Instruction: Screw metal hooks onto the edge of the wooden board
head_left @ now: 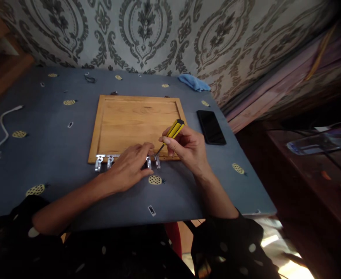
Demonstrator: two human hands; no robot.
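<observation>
A light wooden panel (129, 124) with a raised frame lies flat on the blue table. Silver metal clips or hinges (98, 162) line its near edge, several in all. My right hand (189, 149) is closed round a yellow and black screwdriver (174, 130), whose tip points down at the rightmost metal piece (158, 161). Over the near edge rests my left hand (132, 166), its fingers bent together beside the metal parts and partly covering them. Whether the left fingers grip a metal piece is hidden.
Right of the panel lies a black phone (211, 127). A blue cloth (194, 82) sits at the back by the patterned wall. A white cable (3, 128) runs along the left of the pineapple-print table (80, 193).
</observation>
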